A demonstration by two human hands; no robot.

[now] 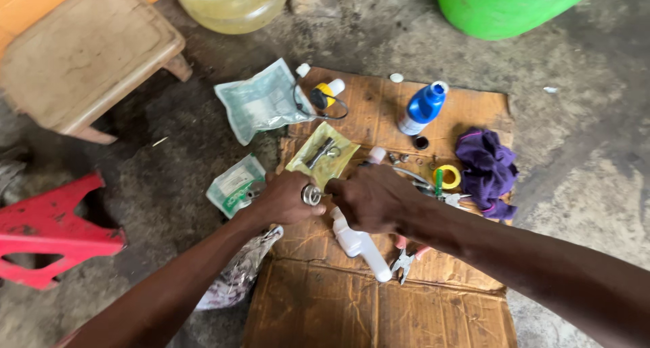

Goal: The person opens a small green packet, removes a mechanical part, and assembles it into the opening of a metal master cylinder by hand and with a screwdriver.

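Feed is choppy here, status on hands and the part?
Left hand and right hand both gripping a small metal spring fitting over the cardboard. White plastic pipe piece below the hands, pliers beside it.

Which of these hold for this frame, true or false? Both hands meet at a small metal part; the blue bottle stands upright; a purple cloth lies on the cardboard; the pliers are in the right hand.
1. Both hands, left hand and right hand, meet at a small ringed metal part. True.
2. The blue bottle stands upright. False: it lies tilted on the cardboard.
3. A purple cloth lies on the cardboard. True.
4. The pliers are in the right hand. False: they lie on the cardboard.
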